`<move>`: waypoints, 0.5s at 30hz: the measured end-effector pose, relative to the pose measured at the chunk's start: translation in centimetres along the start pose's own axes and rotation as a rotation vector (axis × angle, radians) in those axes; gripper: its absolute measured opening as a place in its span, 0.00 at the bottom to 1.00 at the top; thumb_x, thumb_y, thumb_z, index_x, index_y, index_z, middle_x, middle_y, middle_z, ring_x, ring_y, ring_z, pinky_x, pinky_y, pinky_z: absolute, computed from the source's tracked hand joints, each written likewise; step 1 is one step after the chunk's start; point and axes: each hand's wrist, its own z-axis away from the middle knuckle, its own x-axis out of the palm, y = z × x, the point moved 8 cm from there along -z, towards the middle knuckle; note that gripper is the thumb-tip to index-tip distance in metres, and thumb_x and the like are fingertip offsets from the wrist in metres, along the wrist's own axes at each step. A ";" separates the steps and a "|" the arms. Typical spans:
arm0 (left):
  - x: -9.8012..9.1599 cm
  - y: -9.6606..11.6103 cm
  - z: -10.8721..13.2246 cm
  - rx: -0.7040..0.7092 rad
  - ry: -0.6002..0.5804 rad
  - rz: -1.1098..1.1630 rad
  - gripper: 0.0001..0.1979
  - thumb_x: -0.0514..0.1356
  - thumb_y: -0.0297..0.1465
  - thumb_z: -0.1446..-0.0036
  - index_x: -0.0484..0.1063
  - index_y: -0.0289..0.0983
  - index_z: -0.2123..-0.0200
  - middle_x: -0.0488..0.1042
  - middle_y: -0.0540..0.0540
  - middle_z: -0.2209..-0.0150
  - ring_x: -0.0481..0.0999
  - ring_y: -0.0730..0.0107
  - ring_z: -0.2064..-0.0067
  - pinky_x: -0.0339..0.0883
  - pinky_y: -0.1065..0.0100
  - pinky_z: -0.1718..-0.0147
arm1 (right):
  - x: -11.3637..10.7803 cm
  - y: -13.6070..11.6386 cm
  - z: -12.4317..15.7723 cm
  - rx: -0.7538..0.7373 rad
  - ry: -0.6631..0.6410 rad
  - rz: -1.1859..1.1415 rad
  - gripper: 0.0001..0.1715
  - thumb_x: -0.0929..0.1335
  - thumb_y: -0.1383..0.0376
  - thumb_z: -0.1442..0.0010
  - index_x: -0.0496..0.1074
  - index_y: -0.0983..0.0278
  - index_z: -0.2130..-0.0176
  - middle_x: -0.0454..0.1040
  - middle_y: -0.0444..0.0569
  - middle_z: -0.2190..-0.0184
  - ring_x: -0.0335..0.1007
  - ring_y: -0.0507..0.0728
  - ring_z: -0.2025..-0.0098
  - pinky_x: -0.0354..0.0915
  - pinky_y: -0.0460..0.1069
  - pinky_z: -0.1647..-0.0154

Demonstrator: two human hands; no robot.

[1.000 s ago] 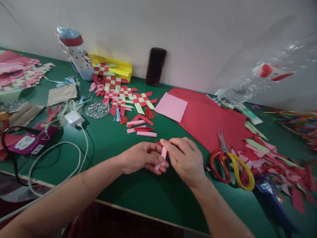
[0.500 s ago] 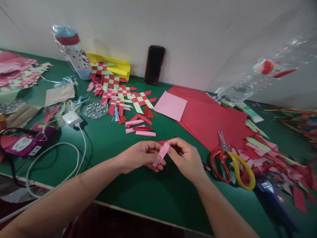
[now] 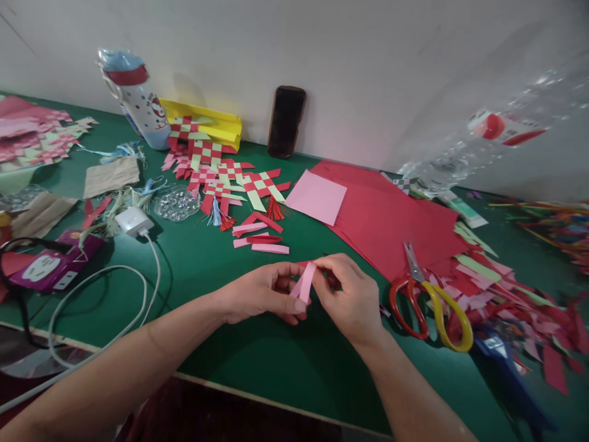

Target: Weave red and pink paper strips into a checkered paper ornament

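Note:
Between my two hands is a pink paper strip [image 3: 307, 283], bent over on itself so that two legs show. My left hand [image 3: 269, 291] pinches its lower end between thumb and fingers. At the top fold, the fingertips of my right hand [image 3: 347, 293] grip the same strip. A bit of red paper [image 3: 304, 263] shows behind the pink one, mostly hidden by my fingers. Just beyond my hands lie several folded red and pink strips [image 3: 270, 248]. Farther back are woven red and green paper pieces [image 3: 207, 153], some with tassels [image 3: 276, 209].
Scissors [image 3: 416, 270] lie right of my hands, by red paper sheets [image 3: 386, 215] and paper scraps [image 3: 519, 307]. A pink square [image 3: 317, 196] rests on the sheets. A phone [image 3: 286, 121] leans on the wall. At left are a charger [image 3: 133, 221], its cable and a bottle [image 3: 142, 104].
The pink strip has turned more upright and its two legs now show apart. My left thumb has slid slightly toward its lower end; my right hand has shifted slightly.

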 end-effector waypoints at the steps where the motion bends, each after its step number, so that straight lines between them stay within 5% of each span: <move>1: -0.1 -0.1 0.0 -0.009 0.012 0.013 0.27 0.73 0.32 0.52 0.69 0.38 0.50 0.76 0.46 0.62 0.79 0.70 0.63 0.74 0.68 0.64 | 0.0 0.1 0.0 0.003 0.005 0.006 0.05 0.66 0.67 0.37 0.70 0.60 0.66 0.76 0.45 0.71 0.73 0.52 0.70 0.67 0.46 0.69; 7: -1.0 0.5 0.1 0.041 0.137 0.071 0.28 0.74 0.36 0.53 0.63 0.38 0.54 0.78 0.46 0.65 0.80 0.68 0.66 0.74 0.67 0.66 | -0.5 0.9 0.1 0.077 0.017 0.034 0.06 0.66 0.65 0.36 0.71 0.61 0.66 0.76 0.44 0.73 0.69 0.51 0.76 0.66 0.46 0.71; 15: -1.7 0.2 -0.3 0.036 0.180 0.081 0.21 0.74 0.39 0.54 0.69 0.33 0.67 0.78 0.46 0.69 0.80 0.73 0.68 0.75 0.72 0.67 | -1.0 1.7 0.0 0.135 0.043 -0.005 0.06 0.67 0.64 0.37 0.72 0.61 0.66 0.77 0.43 0.73 0.72 0.50 0.75 0.67 0.45 0.70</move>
